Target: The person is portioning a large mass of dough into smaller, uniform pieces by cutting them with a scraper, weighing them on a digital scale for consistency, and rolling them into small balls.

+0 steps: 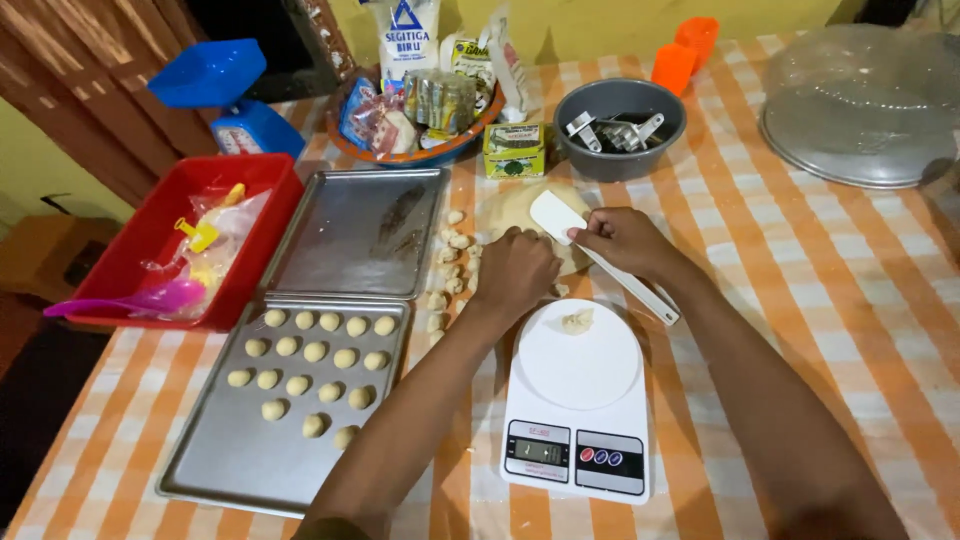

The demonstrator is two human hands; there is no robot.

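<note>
**Hands at the dough, spatula in the right**

Just above the middle of the frame, the right hand (625,240) has its grip closed around a white spatula (600,257), whose blade rests on a pale mound of dough (520,205) on the checked counter (800,290). The left hand (512,270) lies knuckles-up on the near edge of that mound; whether its grip is clenched on anything cannot be told, since the fingers are hidden beneath.

Just below the hands stands a white kitchen scale (577,400) with one small lump of dough (577,320) on its round plate. Small dough pieces (447,265) are scattered on the counter to the left of the hands.

At lower left, a metal baking tray (230,460) carries rows of rolled dough balls (315,352). A second tray (360,232) sits bare above it. A red tub (255,250) is at far left, and a grey bowl (620,130) of metal cutters at upper middle.
</note>
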